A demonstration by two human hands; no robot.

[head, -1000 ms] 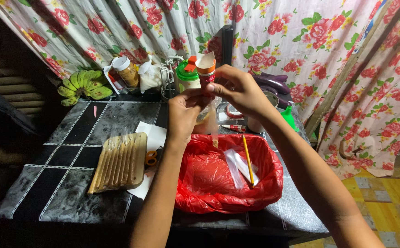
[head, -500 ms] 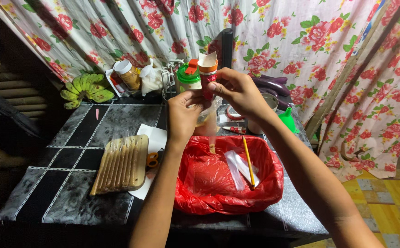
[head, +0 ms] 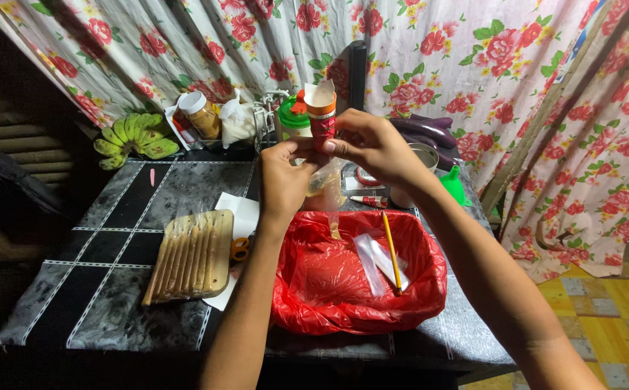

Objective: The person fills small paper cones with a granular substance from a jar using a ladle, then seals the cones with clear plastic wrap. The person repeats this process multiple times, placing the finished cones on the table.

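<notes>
Bananas (head: 135, 137), green and in a bunch, lay at the far left corner of the counter (head: 112, 238), with a lidded jar (head: 200, 113) and a white tied bag (head: 236, 121) just beside them along the back edge. Nearer the front left sat a flat stack of long filled plastic sleeves (head: 191, 254) on white paper, orange-handled scissors (head: 238, 248) touching its right side. Over the middle of the counter the left hand (head: 282, 180) was raised, its fingers (head: 285, 148) pinched shut on the top of a small clear plastic bag (head: 326, 189) that hung down above the red-lined basket (head: 358, 278). The right hand (head: 378, 144) met it from the other side, fingers closed on the same bag mouth, close in front of an orange and red container (head: 321, 115) and a green-lidded jar (head: 293, 119). Compared with a second earlier, both hands had drawn tighter together and the bag's neck looked more gathered, so I judged the closing of the bag to be under way. Inside the basket lay a yellow pencil (head: 390, 251) and spare clear sleeves (head: 369, 261). Towards the back right edge stood a metal cup (head: 419, 162), purple eggplants (head: 426, 128) and a green funnel (head: 453, 184).
</notes>
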